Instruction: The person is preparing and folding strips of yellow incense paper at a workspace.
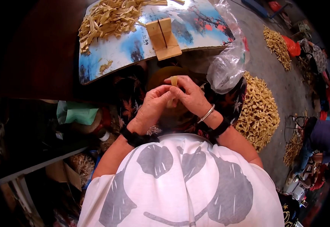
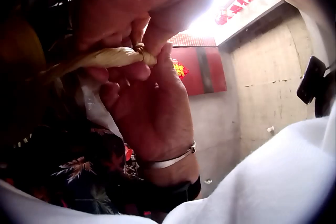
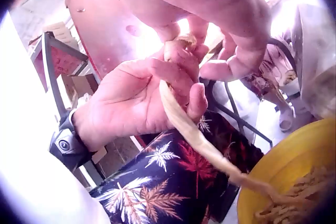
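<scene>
Both hands meet in front of the body, over the lap, with a pale yellow flat strip between them. My left hand pinches the strip with thumb and fingers from the left. From the other side, the right hand, with a silver bangle at its wrist, holds it too. In the left wrist view, a small knot shows at the fingertips, with the twisted strip running out leftward. The right wrist view shows the strip's long tail hanging past the left fingers toward a yellow basin with more strips inside.
Ahead stands a painted table with a heap of strips and a wooden stand bearing an upright dark blade. A clear plastic bag hangs at its right edge. Piles of knotted pieces lie on the floor at right.
</scene>
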The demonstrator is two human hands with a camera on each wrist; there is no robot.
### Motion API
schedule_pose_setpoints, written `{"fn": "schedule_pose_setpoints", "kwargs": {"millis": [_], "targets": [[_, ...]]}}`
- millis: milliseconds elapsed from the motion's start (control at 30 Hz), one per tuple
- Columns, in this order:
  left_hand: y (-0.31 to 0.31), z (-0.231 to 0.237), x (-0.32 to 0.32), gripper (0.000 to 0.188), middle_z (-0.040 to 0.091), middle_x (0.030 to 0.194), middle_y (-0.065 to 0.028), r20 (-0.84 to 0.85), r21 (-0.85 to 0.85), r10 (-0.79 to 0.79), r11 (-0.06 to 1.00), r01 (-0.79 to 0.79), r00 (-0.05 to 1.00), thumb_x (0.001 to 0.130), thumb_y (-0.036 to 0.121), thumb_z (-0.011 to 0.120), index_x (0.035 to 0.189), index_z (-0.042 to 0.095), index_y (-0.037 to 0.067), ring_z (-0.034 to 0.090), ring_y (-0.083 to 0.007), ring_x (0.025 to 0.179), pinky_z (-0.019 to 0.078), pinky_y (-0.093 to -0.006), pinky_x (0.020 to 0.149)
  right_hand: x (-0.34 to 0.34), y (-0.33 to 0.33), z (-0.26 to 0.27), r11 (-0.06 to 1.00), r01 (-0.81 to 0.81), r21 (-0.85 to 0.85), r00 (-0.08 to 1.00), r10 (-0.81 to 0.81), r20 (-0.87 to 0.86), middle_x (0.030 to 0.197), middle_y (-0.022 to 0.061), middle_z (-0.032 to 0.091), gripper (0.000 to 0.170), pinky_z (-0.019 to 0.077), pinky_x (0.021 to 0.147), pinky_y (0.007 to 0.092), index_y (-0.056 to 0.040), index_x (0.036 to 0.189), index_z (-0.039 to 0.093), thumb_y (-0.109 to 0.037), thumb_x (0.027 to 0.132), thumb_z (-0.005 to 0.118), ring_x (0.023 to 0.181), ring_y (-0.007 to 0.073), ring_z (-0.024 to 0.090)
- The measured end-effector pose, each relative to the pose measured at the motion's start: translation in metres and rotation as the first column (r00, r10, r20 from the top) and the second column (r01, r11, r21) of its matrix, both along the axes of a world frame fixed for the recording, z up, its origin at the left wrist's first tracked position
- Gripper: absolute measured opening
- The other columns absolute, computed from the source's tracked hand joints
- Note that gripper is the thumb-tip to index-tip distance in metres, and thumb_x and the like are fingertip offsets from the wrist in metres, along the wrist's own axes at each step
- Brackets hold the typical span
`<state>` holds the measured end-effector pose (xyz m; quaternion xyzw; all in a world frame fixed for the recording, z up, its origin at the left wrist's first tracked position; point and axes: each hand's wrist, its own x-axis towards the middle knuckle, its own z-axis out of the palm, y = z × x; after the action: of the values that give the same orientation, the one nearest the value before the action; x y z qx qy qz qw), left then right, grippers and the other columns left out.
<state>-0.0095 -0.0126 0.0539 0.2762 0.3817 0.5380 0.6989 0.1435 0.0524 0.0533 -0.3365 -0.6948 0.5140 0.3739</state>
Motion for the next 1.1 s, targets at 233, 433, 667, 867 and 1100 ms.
{"fn": "schedule_pose_setpoints", "kwargs": {"millis": [233, 433, 667, 867, 1100], "targets": [[-0.008, -0.005, 0.0, 0.014, 0.062, 0.079, 0.0019, -0.36, 0.007, 0.094, 0.995, -0.098, 0.928, 0.097, 0.015, 0.061, 0.103, 0.065, 0.004, 0.056, -0.0054, 0.068, 0.046, -0.0215, 0.062, 0.009, 0.008, 0.018, 0.981, 0.04, -0.192, 0.992, -0.016, 0.125, 0.08, 0.0036, 0.064, 0.021, 0.0493, 0.063, 0.0252, -0.0021, 0.092, 0.064, -0.022, 0.095, 0.064, 0.07, 0.0098, 0.061], [-0.009, 0.006, -0.006, 0.013, 0.049, 0.068, 0.0083, -0.229, -0.058, 0.089, 0.993, -0.104, 0.969, 0.097, 0.016, 0.061, 0.097, 0.066, 0.004, 0.04, -0.0007, 0.057, 0.0324, -0.018, 0.051, 0.009, 0.009, 0.01, 0.899, -0.082, -0.431, 0.997, 0.069, -0.046, 0.075, -0.0049, 0.058, 0.016, 0.0464, 0.059, 0.0217, -0.0049, 0.092, 0.062, -0.016, 0.087, 0.073, 0.065, 0.004, 0.055], [-0.018, 0.005, -0.031, 0.013, 0.044, 0.064, 0.01, -0.107, -0.119, -0.048, 0.992, 0.035, 0.993, 0.097, 0.016, 0.061, 0.098, 0.065, 0.004, 0.033, 0.0003, 0.053, 0.0253, -0.0175, 0.047, 0.015, 0.017, 0.017, 0.779, -0.055, -0.625, 0.994, -0.017, -0.109, 0.068, -0.0062, 0.053, 0.013, 0.0325, 0.049, 0.0183, -0.0084, 0.09, 0.061, -0.016, 0.088, 0.071, 0.056, 0.0011, 0.043], [0.041, 0.036, -0.042, 0.016, 0.053, 0.071, 0.0075, -0.756, 0.303, 0.217, 0.952, 0.038, 0.617, 0.097, 0.016, 0.061, 0.096, 0.067, 0.001, 0.043, -0.0012, 0.06, 0.0331, -0.0181, 0.052, -0.001, 0.065, 0.039, 0.892, -0.106, -0.44, 0.974, 0.005, -0.226, 0.07, -0.0047, 0.054, 0.021, 0.0349, 0.048, 0.0189, -0.0075, 0.09, 0.059, -0.026, 0.096, 0.065, 0.056, 0.0023, 0.045], [0.136, 0.048, -0.065, 0.019, 0.055, 0.068, 0.0029, -0.781, 0.487, 0.493, 0.865, -0.122, 0.382, 0.095, 0.017, 0.062, 0.09, 0.067, -0.001, 0.046, -0.0048, 0.066, 0.0404, -0.0228, 0.059, -0.045, 0.138, 0.053, 0.981, 0.19, 0.042, 0.982, -0.19, 0.006, 0.074, 0.0091, 0.066, 0.022, 0.0503, 0.06, 0.0315, -0.0028, 0.098, 0.062, -0.025, 0.097, 0.061, 0.066, 0.0171, 0.065]]}}
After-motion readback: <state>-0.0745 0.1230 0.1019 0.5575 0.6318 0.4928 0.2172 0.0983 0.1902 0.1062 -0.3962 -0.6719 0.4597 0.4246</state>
